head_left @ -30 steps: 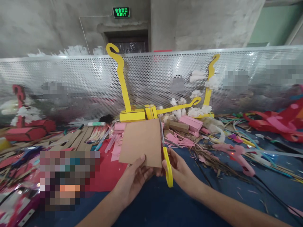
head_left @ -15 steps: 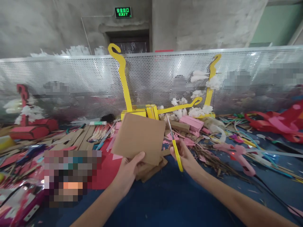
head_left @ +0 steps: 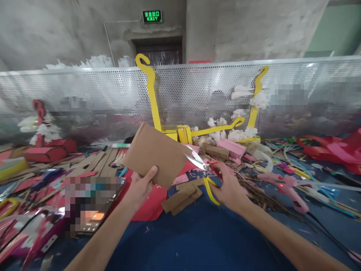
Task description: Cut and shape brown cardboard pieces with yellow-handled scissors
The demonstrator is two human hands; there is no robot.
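Observation:
A brown piece of cardboard (head_left: 153, 150) is tilted up in my left hand (head_left: 142, 188), whose thumb presses on its face near the lower edge. My right hand (head_left: 229, 184) grips scissors (head_left: 206, 169) with one yellow and one red handle. Their blades stand apart, tips pointing at the cardboard's right edge; whether they touch it I cannot tell. Below the cardboard, brown cardboard scraps (head_left: 183, 197) and a red sheet (head_left: 152, 203) lie on the blue table (head_left: 180, 241).
Yellow hook-shaped pieces (head_left: 153, 101) stand against a perforated metal panel (head_left: 186, 90). To the right lies a pink glue gun (head_left: 287, 188) with its cord. A red model (head_left: 46, 152) with white fluff stands left. Pink boxes (head_left: 232, 147), sticks and a tablet-like screen (head_left: 96, 210) surround my hands.
The scissors have turned and their blades have spread apart near the cardboard. My left hand has moved the cardboard left and tilted it, uncovering the brown scraps on the table.

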